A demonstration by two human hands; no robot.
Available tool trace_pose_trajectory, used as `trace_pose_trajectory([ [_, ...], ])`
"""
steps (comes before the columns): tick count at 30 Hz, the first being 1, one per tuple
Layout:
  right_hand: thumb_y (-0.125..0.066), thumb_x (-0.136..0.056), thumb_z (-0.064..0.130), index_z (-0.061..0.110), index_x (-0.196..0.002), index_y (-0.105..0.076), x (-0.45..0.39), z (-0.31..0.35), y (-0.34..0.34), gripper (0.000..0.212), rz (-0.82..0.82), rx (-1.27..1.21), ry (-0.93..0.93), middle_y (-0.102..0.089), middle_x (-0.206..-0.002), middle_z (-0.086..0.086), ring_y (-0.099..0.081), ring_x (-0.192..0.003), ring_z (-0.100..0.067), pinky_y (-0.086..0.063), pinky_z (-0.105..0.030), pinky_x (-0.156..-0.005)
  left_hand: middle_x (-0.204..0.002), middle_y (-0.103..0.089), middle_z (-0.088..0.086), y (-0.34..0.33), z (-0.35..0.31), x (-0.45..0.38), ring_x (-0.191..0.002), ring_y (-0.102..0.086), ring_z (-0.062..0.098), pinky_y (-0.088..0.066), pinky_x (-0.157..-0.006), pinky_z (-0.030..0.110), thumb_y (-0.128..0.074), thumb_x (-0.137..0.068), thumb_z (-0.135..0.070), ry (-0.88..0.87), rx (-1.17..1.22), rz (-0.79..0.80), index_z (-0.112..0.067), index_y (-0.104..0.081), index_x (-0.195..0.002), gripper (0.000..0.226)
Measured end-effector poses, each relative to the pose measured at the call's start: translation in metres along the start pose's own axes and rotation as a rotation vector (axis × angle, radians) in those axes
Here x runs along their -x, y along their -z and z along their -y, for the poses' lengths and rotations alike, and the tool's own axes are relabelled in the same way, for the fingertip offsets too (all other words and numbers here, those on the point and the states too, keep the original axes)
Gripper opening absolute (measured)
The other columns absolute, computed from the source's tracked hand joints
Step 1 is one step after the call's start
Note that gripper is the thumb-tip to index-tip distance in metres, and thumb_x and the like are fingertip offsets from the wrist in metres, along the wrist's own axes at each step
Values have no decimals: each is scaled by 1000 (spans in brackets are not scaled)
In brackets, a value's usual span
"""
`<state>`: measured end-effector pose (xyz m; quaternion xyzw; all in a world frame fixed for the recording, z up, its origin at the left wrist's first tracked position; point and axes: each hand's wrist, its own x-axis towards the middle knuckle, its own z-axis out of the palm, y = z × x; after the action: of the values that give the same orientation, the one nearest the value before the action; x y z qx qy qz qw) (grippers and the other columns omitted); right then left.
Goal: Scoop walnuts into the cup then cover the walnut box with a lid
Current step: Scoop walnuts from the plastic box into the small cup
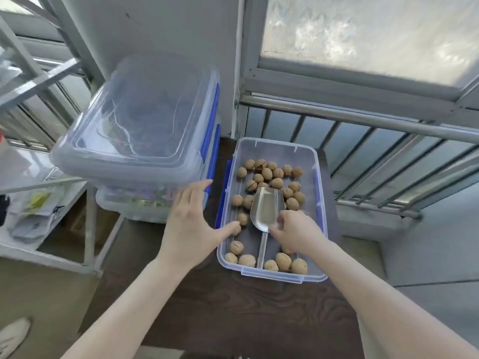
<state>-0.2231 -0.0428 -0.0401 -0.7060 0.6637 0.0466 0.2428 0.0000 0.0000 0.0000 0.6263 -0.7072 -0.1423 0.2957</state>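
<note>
Head view, looking down on a dark wood-grain worktop (220, 307) beside a metal railing (363, 117) and a frosted window (363, 35). A clear plastic walnut box (305, 156) with blue side latches stands open on the worktop, its long axis running away from the viewer. Walnuts (267, 173) lie loose on its floor in two groups: a larger cluster toward the far end and a row along the near wall. A metal scoop (265, 208) rests inside the box among the nuts, bowl pointing away, its empty bowl facing up and its handle running back toward the near wall. The right hand (298, 231) reaches into the box from the near right, fingers curled down and touching the scoop where bowl meets handle; whether they have closed fully around it cannot be told. The left hand (191, 224) hovers over the gap at the left edge of the box, fingers spread and holding nothing, its thumb tip reaching over the box's left rim close to a walnut. To the left of the box, a stack of clear storage bins (145, 141) with blue latches stands on the worktop, the top one closed by a transparent cover. Farther left, a metal shelf (44, 182) carries packets too blurred to identify. A white shoe (13, 335) appears at the lower left on the floor.
</note>
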Motion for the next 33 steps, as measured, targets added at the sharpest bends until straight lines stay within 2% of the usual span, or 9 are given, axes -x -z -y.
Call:
trace_pose_trajectory([
  [2, -55, -87, 38, 11, -79, -56, -6, 1, -14, 28, 16, 23, -54, -59, -76, -7, -57, -73, -26, -39, -27, -55, -126, -52, 7, -1, 13, 13, -120, -43, 21, -36, -104, 33, -82, -57, -47, 44, 37, -94, -9, -44, -130, 91],
  [4, -55, -87, 41, 14, -59, -41, -11, -1, -31, 42, 41, 36, -101, -47, -59, -3, -52, -63, -25, -31, -25, -46, -132, -48, 8, -3, 24, 32, -125, -40, 21, -35, -107, 35, -85, -54, -44, 119, 69, -116, -7, -40, -133, 99],
  [6, -57, -85, 44, 18, -55, -33, -17, 1, -42, 47, 39, 11, -159, -43, -56, 0, -46, -56, -20, -26, -24, -40, -138, -41, 5, -6, 35, 42, -129, -36, 15, -28, -108, 19, -88, -50, -41, 195, 145, -101, -9, -32, -139, 109],
  [9, -62, -81, 49, 14, -64, -43, -21, 4, -49, 43, 58, -30, -240, -58, -72, -9, -55, -61, -22, -35, -24, -42, -145, -34, -3, -11, 45, 49, -129, -28, -1, -18, -97, -4, -89, -49, -40, 317, 252, -35, -19, -20, -145, 120],
  [15, -65, -82, 48, 8, -83, -50, -22, 9, -59, 42, 89, -90, -383, -50, -62, 1, -57, -61, -18, -40, -25, -44, -143, -41, -7, -27, 59, 51, -131, -37, 4, -30, -103, 19, -89, -52, -34, 389, 325, 21, -31, -12, -146, 122],
  [22, -48, -91, 23, -3, -85, -60, -22, 6, -45, 30, 17, -374, -401, -67, -66, -13, -66, -61, -30, -57, -38, -58, -129, -52, -11, -14, 54, 45, -120, -49, 3, -37, -98, 10, -89, -51, -31, 276, 311, -49, -26, -33, -135, 101],
  [25, -45, -95, 23, -2, -91, -58, -13, -7, -9, 29, 4, -351, -374, -63, -78, -18, -62, -69, -34, -48, -33, -56, -128, -53, -7, -2, 46, 39, -119, -51, 2, -40, -97, 12, -90, -50, -30, 205, 310, -90, -21, -39, -130, 95],
  [28, -43, -97, 26, 2, -79, -55, 14, -15, 37, 32, 177, -300, -355, -49, -58, -12, -46, -44, -24, -36, -25, -41, -121, -54, -8, 7, 33, 31, -113, -51, -5, -38, -91, 5, -91, -48, -30, 147, 305, -95, -18, -42, -127, 93],
  [33, -32, -98, 18, 7, -77, -51, 47, -7, 59, 31, 563, -42, -296, -50, -61, -15, -42, -42, -22, -34, -19, -32, -123, -55, 2, 9, 18, 17, -114, -53, 9, -41, -96, 13, -91, -50, -30, 54, 250, -40, -9, -44, -128, 94],
])
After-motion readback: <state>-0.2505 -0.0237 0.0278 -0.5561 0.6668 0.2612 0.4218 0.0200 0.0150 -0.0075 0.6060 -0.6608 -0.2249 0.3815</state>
